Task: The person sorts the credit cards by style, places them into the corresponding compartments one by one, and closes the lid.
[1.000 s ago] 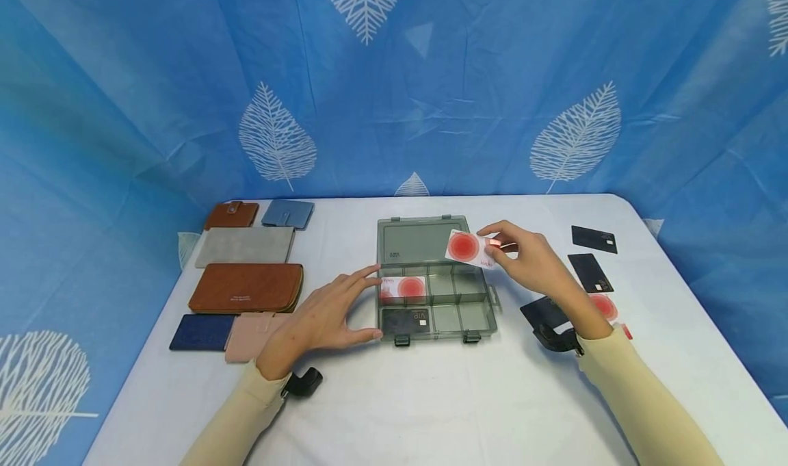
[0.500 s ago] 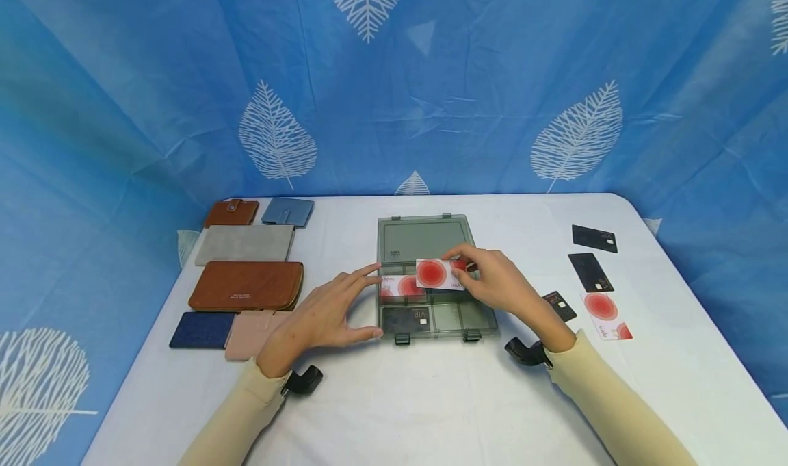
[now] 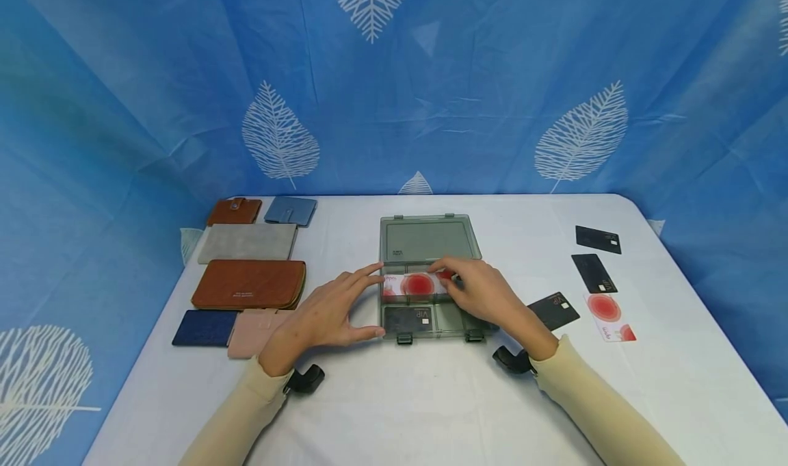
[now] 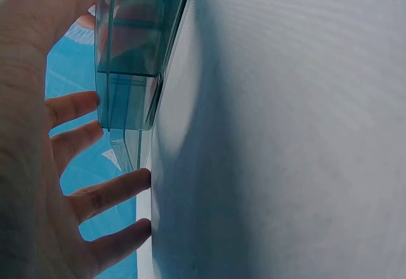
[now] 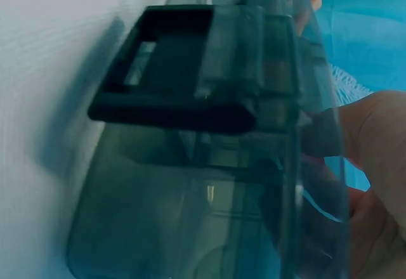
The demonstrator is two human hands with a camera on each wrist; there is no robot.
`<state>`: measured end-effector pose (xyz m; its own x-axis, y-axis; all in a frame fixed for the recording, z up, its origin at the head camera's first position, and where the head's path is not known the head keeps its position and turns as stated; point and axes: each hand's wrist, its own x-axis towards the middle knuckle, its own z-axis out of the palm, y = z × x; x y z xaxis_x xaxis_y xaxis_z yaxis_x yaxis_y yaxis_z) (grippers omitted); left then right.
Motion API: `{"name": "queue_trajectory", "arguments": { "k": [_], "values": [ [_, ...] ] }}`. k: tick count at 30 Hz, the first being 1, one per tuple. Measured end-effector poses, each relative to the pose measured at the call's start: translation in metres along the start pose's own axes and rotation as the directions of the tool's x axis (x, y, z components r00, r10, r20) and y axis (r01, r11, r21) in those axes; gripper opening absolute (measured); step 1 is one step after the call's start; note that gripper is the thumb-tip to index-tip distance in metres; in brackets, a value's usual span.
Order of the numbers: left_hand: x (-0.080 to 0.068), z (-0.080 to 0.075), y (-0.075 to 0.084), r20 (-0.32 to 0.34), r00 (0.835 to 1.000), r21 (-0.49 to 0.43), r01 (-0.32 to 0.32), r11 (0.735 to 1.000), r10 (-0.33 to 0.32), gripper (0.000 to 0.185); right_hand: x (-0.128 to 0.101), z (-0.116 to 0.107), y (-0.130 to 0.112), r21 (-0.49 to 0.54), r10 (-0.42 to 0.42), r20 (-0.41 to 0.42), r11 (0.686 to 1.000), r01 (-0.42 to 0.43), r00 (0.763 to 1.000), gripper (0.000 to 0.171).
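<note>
A translucent grey-green divided box (image 3: 429, 240) lies with its lid folded back. My right hand (image 3: 483, 289) reaches into the back row and pinches the right end of a white card with red circles (image 3: 418, 284). That card lies over the back left compartment and largely hides a similar card there. In the front left compartment is a black VIP card (image 3: 406, 319). With fingers spread, my left hand (image 3: 326, 315) rests its fingertips along the box's left side. The right wrist view shows the box's dark latch (image 5: 174, 70) close up; the pinched card is mostly hidden there.
To the right lie several loose cards: black cards (image 3: 598, 239) and a red-and-white card (image 3: 609, 317). Wallets are grouped at the left, among them a brown wallet (image 3: 249, 283), a grey wallet (image 3: 247, 241) and a pink wallet (image 3: 254, 330). A blue curtain (image 3: 468, 110) hangs behind.
My right hand has carried the red-and-white card left and down from above the lid's right edge into the back row. The left hand has stayed by the box's left side.
</note>
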<state>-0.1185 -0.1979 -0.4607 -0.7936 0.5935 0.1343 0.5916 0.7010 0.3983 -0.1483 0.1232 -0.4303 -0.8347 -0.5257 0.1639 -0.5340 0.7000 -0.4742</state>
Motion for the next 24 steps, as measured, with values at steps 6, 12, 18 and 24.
{"name": "queue_trajectory", "arguments": {
  "k": [6,12,18,24],
  "values": [
    [0.0,0.001,0.0,-0.001,1.0,0.013,0.0,1.0,0.0,0.093,0.0,0.005,-0.001,0.005,-0.005,0.006,1.0,0.005,1.0,0.031],
    [0.0,0.001,0.0,0.006,1.0,0.013,0.009,1.0,-0.009,0.093,-0.001,0.011,-0.001,-0.028,-0.034,-0.004,0.999,0.034,0.999,0.03],
    [-0.001,0.001,0.0,0.005,1.0,0.009,0.01,1.0,-0.01,0.092,-0.001,0.015,-0.003,-0.043,-0.054,0.003,0.998,0.054,0.999,0.033],
    [-0.001,0.002,0.0,0.003,1.0,0.01,0.009,1.0,-0.009,0.093,-0.002,0.016,-0.004,-0.065,-0.07,0.004,0.995,0.07,0.998,0.034]
  ]
}}
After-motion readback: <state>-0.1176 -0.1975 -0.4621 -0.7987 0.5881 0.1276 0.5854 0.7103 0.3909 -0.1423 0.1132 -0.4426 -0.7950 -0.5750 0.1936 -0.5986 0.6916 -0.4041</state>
